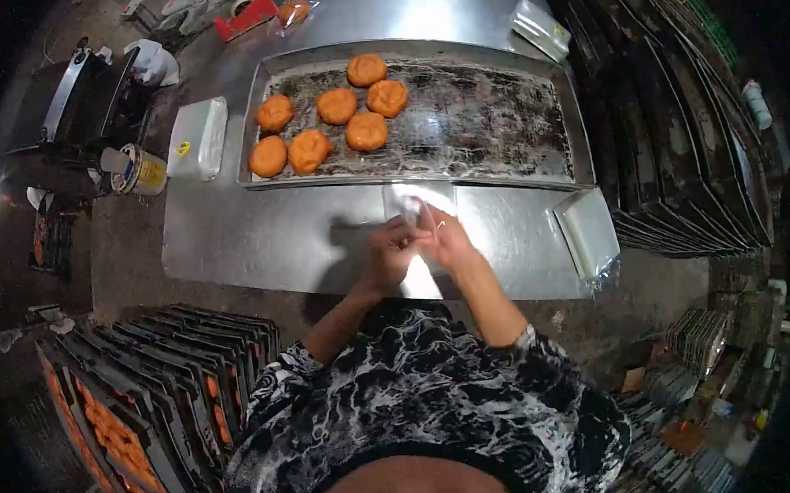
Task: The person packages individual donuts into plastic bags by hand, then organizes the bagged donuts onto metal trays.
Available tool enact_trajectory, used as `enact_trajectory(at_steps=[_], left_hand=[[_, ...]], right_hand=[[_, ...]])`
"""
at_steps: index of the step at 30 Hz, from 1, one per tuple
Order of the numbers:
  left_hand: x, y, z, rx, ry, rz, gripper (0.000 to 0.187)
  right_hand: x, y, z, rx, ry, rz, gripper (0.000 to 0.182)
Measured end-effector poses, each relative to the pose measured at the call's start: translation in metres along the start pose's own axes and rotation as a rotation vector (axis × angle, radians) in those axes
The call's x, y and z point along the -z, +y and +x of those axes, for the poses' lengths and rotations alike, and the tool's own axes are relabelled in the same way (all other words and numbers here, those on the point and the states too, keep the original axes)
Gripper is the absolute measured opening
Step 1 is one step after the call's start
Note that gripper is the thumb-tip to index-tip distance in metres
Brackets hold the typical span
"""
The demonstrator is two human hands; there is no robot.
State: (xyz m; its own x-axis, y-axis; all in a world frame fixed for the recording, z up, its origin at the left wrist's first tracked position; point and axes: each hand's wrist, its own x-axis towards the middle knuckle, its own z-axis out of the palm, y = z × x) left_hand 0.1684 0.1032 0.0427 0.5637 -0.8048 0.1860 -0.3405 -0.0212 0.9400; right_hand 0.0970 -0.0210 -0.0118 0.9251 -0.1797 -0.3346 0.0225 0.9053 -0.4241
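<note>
Over the near edge of the metal table, my left hand (388, 256) and my right hand (448, 240) meet with fingers pinched together. Between them is a thin, see-through plastic bag (413, 206), partly lost in the glare. Just beyond my hands lies a large metal baking tray (487, 123) with a worn, stained bottom. Several round golden-brown buns (310, 150) sit loose in its left part; one bun (367, 131) is nearest the tray's middle. The inside of my left palm is hidden.
Stacks of clear bags lie on the table (245, 240), one bag stack (198, 139) left of the tray, another (588, 234) at right, a third (540, 29) behind. A wrapped bun (294, 11) sits near a red tape dispenser (245, 13). Racks of trays (154, 380) stand around.
</note>
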Motion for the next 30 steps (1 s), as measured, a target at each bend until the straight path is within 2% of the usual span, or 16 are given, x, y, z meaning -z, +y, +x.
enact_trajectory(at_steps=[1,2,3,4,6,8,10,11,14,15,17,18,20,26,28,30], left_hand=[[0.007,-0.027,0.0,-0.055,-0.005,0.046,0.021],[0.015,-0.035,0.005,-0.051,0.002,0.046,0.021],[0.051,-0.031,0.015,0.156,0.248,-0.457,0.021],[0.057,-0.036,0.021,0.331,0.532,-0.959,0.024],[0.114,-0.061,0.017,0.446,0.465,-1.072,0.027],[0.165,-0.082,0.01,0.569,0.394,-1.176,0.03],[0.203,-0.091,0.002,0.452,0.601,-1.127,0.027],[0.22,-0.102,0.001,0.455,0.611,-1.116,0.027],[0.25,-0.123,0.004,0.374,0.967,-1.071,0.021],[0.26,-0.116,0.007,0.333,1.025,-1.145,0.018],[0.27,-0.112,0.014,0.278,1.159,-1.232,0.014],[0.271,-0.119,0.015,0.294,1.143,-1.241,0.014],[0.269,-0.13,0.024,0.217,1.054,-1.282,0.023],[0.211,-0.082,0.066,0.465,0.851,-1.544,0.034],[0.18,-0.039,0.066,0.271,0.329,-1.394,0.047],[0.163,-0.023,0.07,0.384,0.371,-1.405,0.053]], right_hand=[[-0.064,-0.015,-0.002,0.146,0.312,-0.289,0.046],[-0.073,-0.01,0.023,0.391,0.016,-0.216,0.049],[-0.113,0.009,0.04,0.371,-0.059,0.02,0.044],[-0.126,0.018,0.05,0.346,-0.17,0.227,0.039],[-0.123,0.064,0.076,-0.138,0.04,0.327,0.037],[-0.121,0.079,0.12,-0.203,-0.071,-0.004,0.044],[-0.112,0.049,0.194,-0.037,-0.048,-1.32,0.058],[-0.103,0.045,0.226,-0.042,-0.059,-1.311,0.058],[-0.063,0.036,0.286,0.901,-0.006,-2.123,0.045],[-0.063,0.038,0.277,0.889,0.013,-2.115,0.045],[-0.075,0.037,0.233,0.369,0.323,-1.555,0.03],[-0.088,0.04,0.21,0.366,0.347,-1.557,0.03],[-0.117,0.041,0.161,0.772,0.455,-1.196,0.029],[-0.181,0.036,0.086,0.724,0.215,-0.596,0.029],[-0.188,0.034,0.084,0.868,0.318,-0.759,0.032],[-0.177,0.036,0.063,0.864,0.366,-0.796,0.04]])
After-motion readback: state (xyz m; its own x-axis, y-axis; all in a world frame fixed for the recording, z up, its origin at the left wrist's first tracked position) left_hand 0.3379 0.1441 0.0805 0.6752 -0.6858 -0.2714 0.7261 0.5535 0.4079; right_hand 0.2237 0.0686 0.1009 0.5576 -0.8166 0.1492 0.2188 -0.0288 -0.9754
